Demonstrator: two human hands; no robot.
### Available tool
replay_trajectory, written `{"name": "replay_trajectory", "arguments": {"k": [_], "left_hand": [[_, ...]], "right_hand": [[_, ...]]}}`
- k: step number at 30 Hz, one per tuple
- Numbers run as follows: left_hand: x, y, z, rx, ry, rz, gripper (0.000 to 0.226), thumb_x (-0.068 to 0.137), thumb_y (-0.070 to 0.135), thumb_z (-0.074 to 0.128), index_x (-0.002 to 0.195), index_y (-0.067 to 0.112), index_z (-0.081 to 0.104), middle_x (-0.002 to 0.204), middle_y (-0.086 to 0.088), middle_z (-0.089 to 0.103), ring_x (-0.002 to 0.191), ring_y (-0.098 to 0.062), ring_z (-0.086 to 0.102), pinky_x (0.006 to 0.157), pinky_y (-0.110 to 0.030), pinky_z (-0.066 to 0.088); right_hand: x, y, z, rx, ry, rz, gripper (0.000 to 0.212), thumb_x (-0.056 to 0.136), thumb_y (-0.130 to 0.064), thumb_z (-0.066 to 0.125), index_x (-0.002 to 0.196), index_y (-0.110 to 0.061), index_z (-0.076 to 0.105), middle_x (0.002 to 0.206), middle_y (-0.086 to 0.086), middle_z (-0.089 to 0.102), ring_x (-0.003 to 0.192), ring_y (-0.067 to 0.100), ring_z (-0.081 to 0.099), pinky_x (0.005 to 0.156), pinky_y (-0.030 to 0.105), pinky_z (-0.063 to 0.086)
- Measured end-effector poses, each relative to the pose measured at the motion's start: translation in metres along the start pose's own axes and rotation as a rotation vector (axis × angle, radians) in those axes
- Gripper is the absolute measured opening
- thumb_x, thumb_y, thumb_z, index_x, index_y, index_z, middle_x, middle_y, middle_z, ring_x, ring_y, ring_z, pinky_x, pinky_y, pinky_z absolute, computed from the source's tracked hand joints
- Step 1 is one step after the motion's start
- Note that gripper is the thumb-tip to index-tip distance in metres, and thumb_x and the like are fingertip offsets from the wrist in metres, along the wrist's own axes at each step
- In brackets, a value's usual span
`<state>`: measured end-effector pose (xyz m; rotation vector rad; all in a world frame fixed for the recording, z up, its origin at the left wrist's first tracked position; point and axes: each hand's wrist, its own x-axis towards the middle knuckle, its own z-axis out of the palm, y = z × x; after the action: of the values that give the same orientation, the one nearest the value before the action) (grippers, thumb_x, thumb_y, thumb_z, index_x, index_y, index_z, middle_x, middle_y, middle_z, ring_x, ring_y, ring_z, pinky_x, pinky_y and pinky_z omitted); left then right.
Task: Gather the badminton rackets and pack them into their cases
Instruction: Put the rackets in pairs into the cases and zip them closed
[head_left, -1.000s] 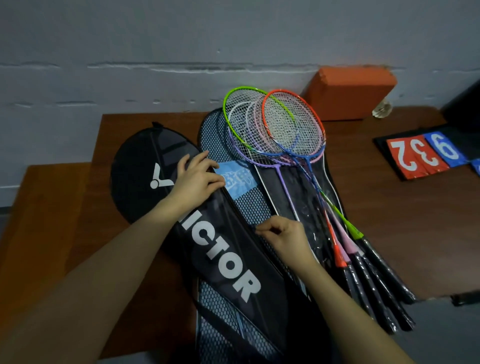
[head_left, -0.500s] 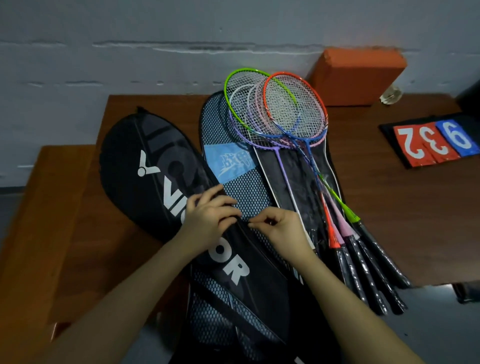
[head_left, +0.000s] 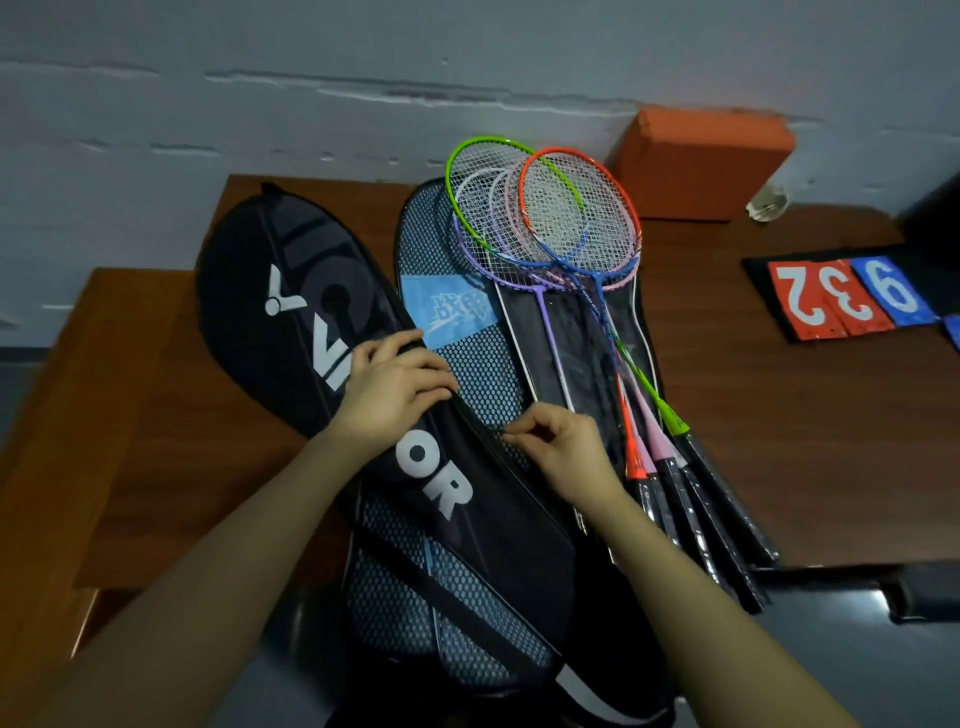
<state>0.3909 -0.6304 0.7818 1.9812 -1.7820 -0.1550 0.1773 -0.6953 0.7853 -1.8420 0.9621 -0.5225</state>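
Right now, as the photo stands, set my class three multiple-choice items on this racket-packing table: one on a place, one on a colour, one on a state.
1. Where does the orange block sit?
A. Against the wall behind the rackets
B. On the black case
C. On the floor

2. What colour is the topmost racket head?
A. Yellow
B. Orange
C. Black

3. What is the right hand doing?
A. Lying flat on the table
B. Pinching at the black case's edge
C. Holding a racket handle

Answers: 1 A, it stands at the table's back edge; 2 B, its orange rim overlaps the others; 3 B, thumb and fingertips meet at the edge.
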Motion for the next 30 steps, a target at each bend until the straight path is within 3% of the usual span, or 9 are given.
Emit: {"name": "replay_trajectory", "arguments": {"k": [5, 10, 14, 16, 19, 24, 27, 30], "left_hand": [[-0.003, 0.000, 0.007, 0.006, 0.029, -0.109, 0.014, 0.086, 0.028, 0.061, 0.095, 0.029, 0.072, 0.113, 0.011, 0.065, 0.130, -0.019, 0.038, 0.099, -0.038, 0.015], [-0.017, 0.021, 0.025, 0.066, 0.006, -0.198, 0.023, 0.091, 0.027, 0.054, 0.110, 0.026, 0.066, 0.132, 0.002, 0.055, 0.134, -0.024, 0.033, 0.103, -0.040, 0.016], [-0.063, 0.067, 0.043, 0.005, -0.108, -0.042, 0.043, 0.088, 0.043, 0.036, 0.124, 0.031, 0.055, 0.144, 0.004, 0.041, 0.137, -0.027, 0.025, 0.104, -0.049, 0.015], [-0.084, 0.084, 0.048, 0.024, -0.103, -0.074, 0.043, 0.086, 0.043, 0.032, 0.123, 0.033, 0.052, 0.142, 0.009, 0.043, 0.136, -0.025, 0.030, 0.102, -0.053, 0.022], [-0.091, 0.089, 0.042, -0.128, 0.007, -0.226, 0.038, 0.086, 0.043, 0.033, 0.112, 0.034, 0.059, 0.134, 0.014, 0.050, 0.135, -0.018, 0.032, 0.101, -0.047, 0.020], [-0.092, 0.077, 0.032, -0.268, 0.039, -0.187, 0.033, 0.084, 0.046, 0.044, 0.103, 0.033, 0.067, 0.123, 0.023, 0.050, 0.132, -0.008, 0.030, 0.105, -0.035, 0.011], [-0.076, 0.072, 0.033, -0.365, 0.080, -0.215, 0.018, 0.088, 0.028, 0.057, 0.102, 0.027, 0.069, 0.119, 0.018, 0.053, 0.134, -0.014, 0.032, 0.112, -0.043, 0.014], [-0.048, 0.063, 0.032, -0.407, 0.109, -0.253, 0.017, 0.088, 0.018, 0.059, 0.101, 0.021, 0.070, 0.121, 0.005, 0.059, 0.133, -0.023, 0.036, 0.113, -0.049, 0.014]], "right_hand": [[-0.031, 0.014, -0.016, -0.087, -0.044, 0.003, 0.016, 0.078, -0.001, 0.070, 0.070, -0.014, 0.066, 0.063, -0.023, 0.063, 0.064, -0.004, 0.059, 0.062, 0.010, 0.044], [-0.047, 0.018, -0.030, 0.067, -0.074, 0.083, 0.025, 0.076, 0.002, 0.071, 0.067, -0.021, 0.066, 0.068, -0.007, 0.068, 0.066, 0.005, 0.062, 0.067, 0.016, 0.049], [-0.052, 0.013, -0.027, 0.063, -0.070, 0.026, 0.022, 0.076, -0.001, 0.071, 0.070, -0.021, 0.066, 0.071, -0.002, 0.067, 0.068, 0.009, 0.061, 0.068, 0.017, 0.048], [-0.054, 0.008, -0.027, 0.124, -0.050, 0.000, 0.013, 0.076, 0.002, 0.071, 0.072, -0.011, 0.068, 0.069, -0.001, 0.066, 0.066, 0.005, 0.059, 0.067, 0.016, 0.046], [-0.061, 0.000, -0.025, 0.145, -0.093, -0.054, 0.008, 0.075, 0.002, 0.071, 0.075, -0.006, 0.070, 0.067, -0.010, 0.066, 0.065, 0.000, 0.059, 0.066, 0.013, 0.045], [-0.069, -0.003, -0.024, 0.166, -0.124, -0.049, 0.010, 0.075, 0.003, 0.071, 0.074, -0.007, 0.070, 0.064, -0.017, 0.066, 0.065, -0.003, 0.059, 0.066, 0.010, 0.044], [-0.072, -0.002, -0.032, 0.129, -0.089, -0.045, 0.022, 0.074, 0.003, 0.072, 0.067, -0.018, 0.068, 0.063, -0.013, 0.067, 0.064, 0.000, 0.060, 0.066, 0.013, 0.046], [-0.079, 0.005, -0.054, 0.168, -0.030, 0.025, 0.027, 0.075, 0.006, 0.070, 0.064, -0.018, 0.066, 0.057, -0.014, 0.066, 0.055, -0.004, 0.056, 0.058, 0.010, 0.043]]}}
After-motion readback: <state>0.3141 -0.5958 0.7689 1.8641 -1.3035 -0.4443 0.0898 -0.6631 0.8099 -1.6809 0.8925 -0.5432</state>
